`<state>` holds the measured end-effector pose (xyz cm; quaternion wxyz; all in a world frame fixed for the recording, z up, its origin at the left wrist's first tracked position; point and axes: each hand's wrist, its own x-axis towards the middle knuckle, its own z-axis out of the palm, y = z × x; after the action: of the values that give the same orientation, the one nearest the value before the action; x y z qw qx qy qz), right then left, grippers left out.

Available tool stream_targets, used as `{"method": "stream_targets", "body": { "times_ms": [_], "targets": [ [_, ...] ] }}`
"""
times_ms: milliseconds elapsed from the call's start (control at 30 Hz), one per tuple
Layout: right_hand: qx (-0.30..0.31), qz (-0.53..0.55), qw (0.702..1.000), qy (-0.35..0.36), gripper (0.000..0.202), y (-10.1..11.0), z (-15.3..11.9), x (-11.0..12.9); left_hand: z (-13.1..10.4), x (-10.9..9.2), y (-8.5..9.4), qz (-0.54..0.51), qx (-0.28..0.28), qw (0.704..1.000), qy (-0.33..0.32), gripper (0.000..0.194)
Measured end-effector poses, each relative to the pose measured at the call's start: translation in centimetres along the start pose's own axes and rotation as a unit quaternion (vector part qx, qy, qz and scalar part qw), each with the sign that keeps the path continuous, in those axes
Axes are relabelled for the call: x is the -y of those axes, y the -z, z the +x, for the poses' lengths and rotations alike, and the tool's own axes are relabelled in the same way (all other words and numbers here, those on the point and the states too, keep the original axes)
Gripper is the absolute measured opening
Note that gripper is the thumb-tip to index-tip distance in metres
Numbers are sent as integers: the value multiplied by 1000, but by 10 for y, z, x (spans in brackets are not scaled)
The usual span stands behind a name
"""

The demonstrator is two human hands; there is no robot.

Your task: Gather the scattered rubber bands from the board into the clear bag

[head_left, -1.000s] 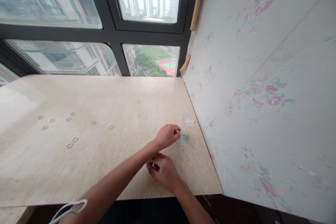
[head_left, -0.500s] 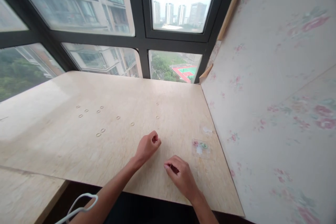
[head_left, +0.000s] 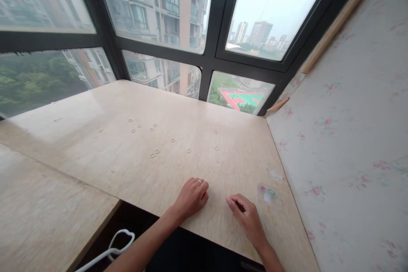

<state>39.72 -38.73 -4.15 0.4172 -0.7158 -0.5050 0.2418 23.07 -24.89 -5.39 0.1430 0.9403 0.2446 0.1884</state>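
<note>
My left hand (head_left: 191, 197) rests on the pale marbled surface (head_left: 181, 170) near its front edge, fingers curled in and a ring on one finger; whatever it may hold is hidden. To its right my right hand (head_left: 247, 216) is closed, thumb and forefinger tips pressed together; anything between them is too small to make out. Several thin rings lie flat farther off, among them one ring (head_left: 188, 151) beyond my left hand and another (head_left: 216, 148) to its right. A clear plastic box (head_left: 269, 195) with pink and green pieces in it lies just right of my right hand.
A scrap of clear plastic (head_left: 276, 174) lies by the flowered wall (head_left: 344, 157) at the right. Dark window frames (head_left: 208, 61) border the back. A white cable (head_left: 111, 248) hangs below the front edge at the left. A small thin strip (head_left: 58, 119) lies far left.
The view has swung to the left. My left hand has turned palm down and drawn back toward the front edge, its fingers now curled under. My right hand keeps its pinch.
</note>
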Motion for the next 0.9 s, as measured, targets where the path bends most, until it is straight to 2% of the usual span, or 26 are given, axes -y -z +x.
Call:
{"method": "stream_targets", "body": {
  "times_ms": [133,233,300,400,533,733,900],
  "targets": [
    [2,18,998,-63,33,-10,27,9,0,2,1,-51,0,999,18,12],
    [24,32,997,-71,29,-22,52,20,0,6,0,-113,-23,992,57,14],
    [45,32,997,-57,25,-34,67,27,-1,9,0,-171,-45,979,99,16],
    [79,25,996,-23,20,-52,85,37,0,13,2,-280,-80,944,155,18],
    [118,-10,992,32,20,-74,108,44,1,16,6,-364,-126,903,190,19],
    [163,-52,982,79,25,-95,147,52,1,17,6,-381,-141,893,196,16],
    [183,-109,972,103,25,-113,179,69,0,17,6,-375,-130,895,204,16]
  ]
}}
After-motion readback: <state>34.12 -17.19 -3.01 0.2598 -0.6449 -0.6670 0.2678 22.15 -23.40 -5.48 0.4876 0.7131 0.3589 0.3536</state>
